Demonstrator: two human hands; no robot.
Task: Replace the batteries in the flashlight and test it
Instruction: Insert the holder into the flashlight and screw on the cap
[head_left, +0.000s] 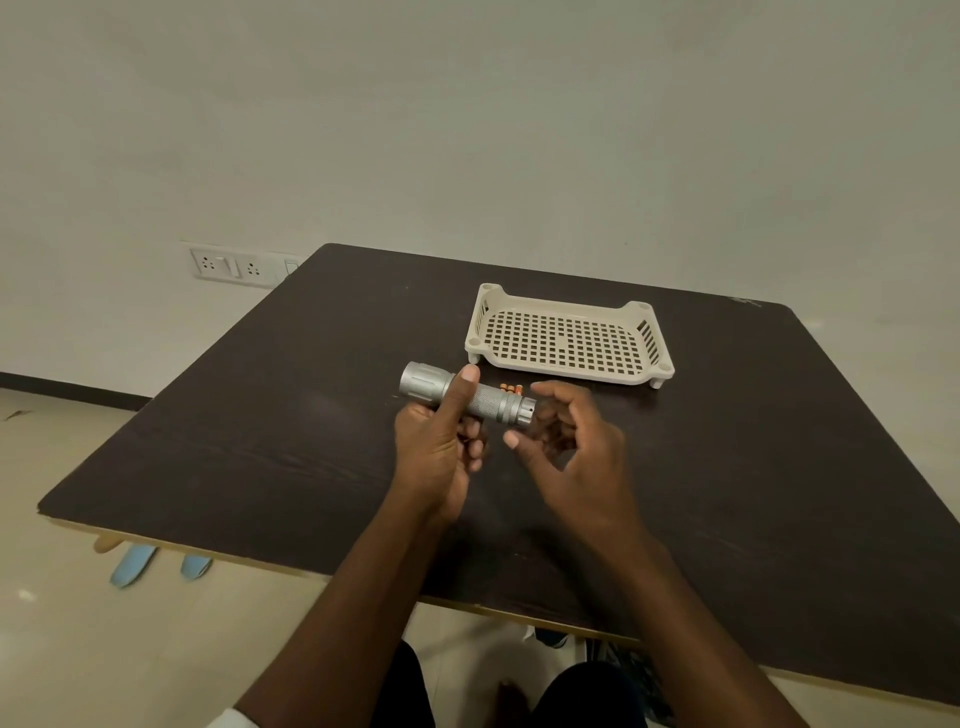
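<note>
One dark wooden table (727, 493) fills most of the view, set against a pale wall that carries a white socket panel (236, 265). Toward the table's far side stands a cream plastic tray (566, 306) with a perforated floor and short feet, nothing lying in it. Nearer, above the middle of the table, the left hand (441, 441) is wrapped around a silver flashlight (467, 397), thumb laid across its knurled barrel and fingers curled underneath; the flashlight lies roughly level, its wide head pointing left and its tail cap to the right. The right hand (576, 447) hovers just beside the tail end, fingers loosely curved and spread apart, gripping nothing, though blur hides whether a fingertip touches the cap. Just behind the flashlight, between it and the tray, a few small orange-banded batteries (511, 387) rest together on the table
</note>
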